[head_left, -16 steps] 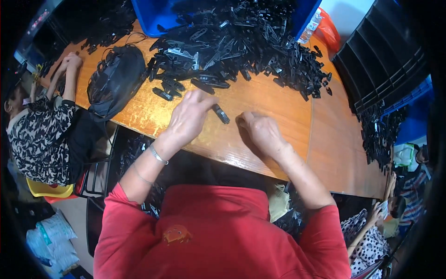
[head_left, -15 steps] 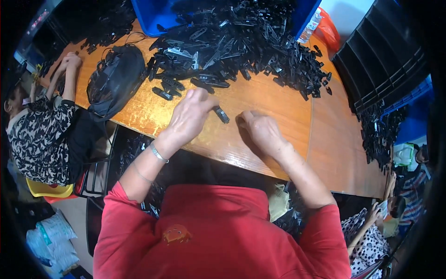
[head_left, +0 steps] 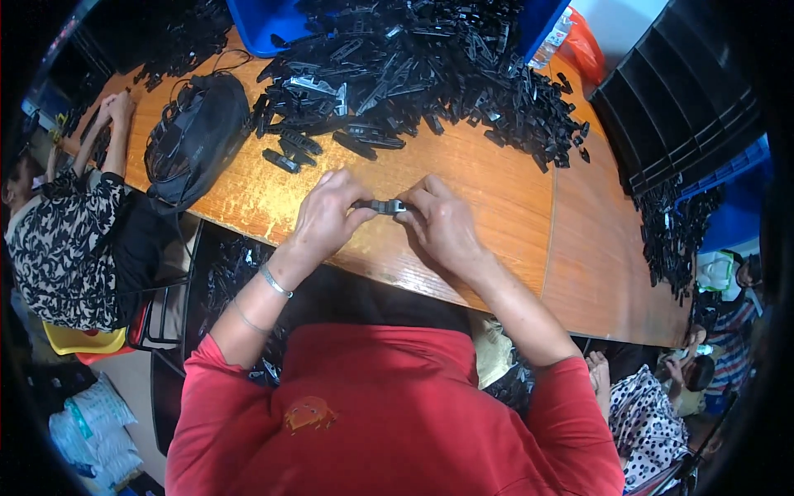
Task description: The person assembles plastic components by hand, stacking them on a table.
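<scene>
Between my two hands, just over the wooden table [head_left: 496, 198], is a small, narrow black plastic part [head_left: 382, 206]. Its right end carries a light, shiny bit. My left hand [head_left: 327, 217] pinches the left end between thumb and fingers. At the other end, the fingertips of my right hand [head_left: 447, 227] are closed on the part by the shiny bit; they hide its tip. Beyond my hands lies a big heap of similar black plastic parts [head_left: 430, 74], with several loose pieces [head_left: 285, 159] at its near left edge.
A black bag [head_left: 198, 136] sits on the table at left. Behind the heap are a blue bin [head_left: 260, 29], a clear bottle [head_left: 550, 45] and a red plastic bag [head_left: 585, 54]. Stacked black trays [head_left: 678, 107] rise at right. Other people [head_left: 66, 240] sit at left and at lower right.
My right hand has moved left and up to meet the part, which has turned from slanting to roughly level. Both hands now grip it; before, only my left hand did.
</scene>
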The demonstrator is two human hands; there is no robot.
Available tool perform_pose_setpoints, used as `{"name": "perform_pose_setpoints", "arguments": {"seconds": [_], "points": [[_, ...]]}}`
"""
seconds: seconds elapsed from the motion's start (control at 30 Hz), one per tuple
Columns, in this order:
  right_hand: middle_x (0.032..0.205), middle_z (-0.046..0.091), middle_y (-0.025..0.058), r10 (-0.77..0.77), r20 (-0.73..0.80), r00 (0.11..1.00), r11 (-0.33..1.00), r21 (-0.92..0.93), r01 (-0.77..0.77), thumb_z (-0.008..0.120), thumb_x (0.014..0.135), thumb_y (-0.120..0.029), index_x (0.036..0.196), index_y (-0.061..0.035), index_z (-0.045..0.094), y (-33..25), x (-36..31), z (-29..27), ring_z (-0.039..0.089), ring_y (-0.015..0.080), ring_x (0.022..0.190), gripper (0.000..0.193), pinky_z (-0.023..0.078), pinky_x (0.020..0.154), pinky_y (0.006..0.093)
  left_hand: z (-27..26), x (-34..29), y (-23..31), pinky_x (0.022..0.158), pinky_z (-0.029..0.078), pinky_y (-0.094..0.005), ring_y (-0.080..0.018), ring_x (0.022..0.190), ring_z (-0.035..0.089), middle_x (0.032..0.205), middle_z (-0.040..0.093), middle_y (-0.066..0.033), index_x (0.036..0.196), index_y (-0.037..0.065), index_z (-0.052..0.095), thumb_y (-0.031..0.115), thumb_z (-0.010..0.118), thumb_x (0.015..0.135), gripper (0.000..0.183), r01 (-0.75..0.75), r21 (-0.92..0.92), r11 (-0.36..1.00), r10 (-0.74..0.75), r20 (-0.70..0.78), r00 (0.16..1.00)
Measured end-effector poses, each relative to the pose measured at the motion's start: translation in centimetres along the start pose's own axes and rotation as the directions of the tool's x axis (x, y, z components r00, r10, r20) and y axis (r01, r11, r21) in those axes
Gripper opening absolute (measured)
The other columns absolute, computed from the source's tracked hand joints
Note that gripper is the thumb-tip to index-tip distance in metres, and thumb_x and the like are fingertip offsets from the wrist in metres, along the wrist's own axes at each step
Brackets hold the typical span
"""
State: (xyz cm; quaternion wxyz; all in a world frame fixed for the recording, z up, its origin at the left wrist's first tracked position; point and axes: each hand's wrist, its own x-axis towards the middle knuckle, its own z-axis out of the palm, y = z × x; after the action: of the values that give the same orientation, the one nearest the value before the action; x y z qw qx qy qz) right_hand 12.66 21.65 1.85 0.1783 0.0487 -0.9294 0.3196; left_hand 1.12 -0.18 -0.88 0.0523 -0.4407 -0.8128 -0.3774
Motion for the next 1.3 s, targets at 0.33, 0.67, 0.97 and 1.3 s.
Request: {"name": "perform_pose_setpoints", "arguments": {"seconds": [0.33,0.67,0.97,1.3], "points": [[0.1,0.072,0.0138,-0.159,0.109,0.981,0.984,-0.057,0.166,0.085,0.093,-0.019,0.106,-0.0058,0.081,2.2,2.3,1.5,0.075,0.0391,0.089,0.019,0.06,0.074,0.0492,1.0,0.5,0.5,0.08,0.055,-0.0454,-0.0378,0.091,0.067,0.095,0.068,-0.0146,0.098,0.002,0.077,0.009,0.088,0.085,0.019,-0.071,-0.048,0.996,0.068,-0.073,0.995],[0.113,0.076,0.0163,-0.01,-0.034,0.999,0.999,-0.048,0.009,0.076,0.098,-0.016,0.104,-0.0058,0.081,5.7,2.7,-1.4,0.074,0.0392,0.102,0.013,0.061,0.088,0.0494,-17.7,-11.2,-1.2,0.083,0.057,-0.0356,-0.0216,0.087,0.071,0.095,0.072,-0.0083,0.106,-0.003,0.08,-0.003,0.086,0.084,0.023,0.511,0.011,0.86,-0.5,0.222,0.837],[0.125,0.07,0.0213,0.237,-0.046,0.97,0.75,-0.626,-0.213,0.078,0.093,-0.01,0.123,-0.0093,0.078,17.1,6.5,-8.9,0.074,0.0463,0.109,0.03,0.06,0.093,0.0552,-10.8,-1.3,-5.8,0.105,0.056,-0.0474,-0.038,0.123,0.066,0.124,0.07,-0.0151,0.123,0.006,0.077,0.003,0.082,0.087,0.037,0.115,0.359,0.926,-0.07,-0.137,0.988],[0.108,0.069,0.0187,0.11,-0.031,0.993,0.978,-0.173,-0.114,0.083,0.088,-0.007,0.109,-0.0019,0.068,9.1,4.1,-4.2,0.073,0.0357,0.094,0.027,0.061,0.084,0.0459,-7.1,-1.3,-4.2,0.091,0.056,-0.0485,-0.0365,0.103,0.069,0.1,0.07,-0.0124,0.104,0.006,0.074,0.013,0.089,0.087,0.024,0.127,0.304,0.944,-0.112,-0.064,0.992]]}}
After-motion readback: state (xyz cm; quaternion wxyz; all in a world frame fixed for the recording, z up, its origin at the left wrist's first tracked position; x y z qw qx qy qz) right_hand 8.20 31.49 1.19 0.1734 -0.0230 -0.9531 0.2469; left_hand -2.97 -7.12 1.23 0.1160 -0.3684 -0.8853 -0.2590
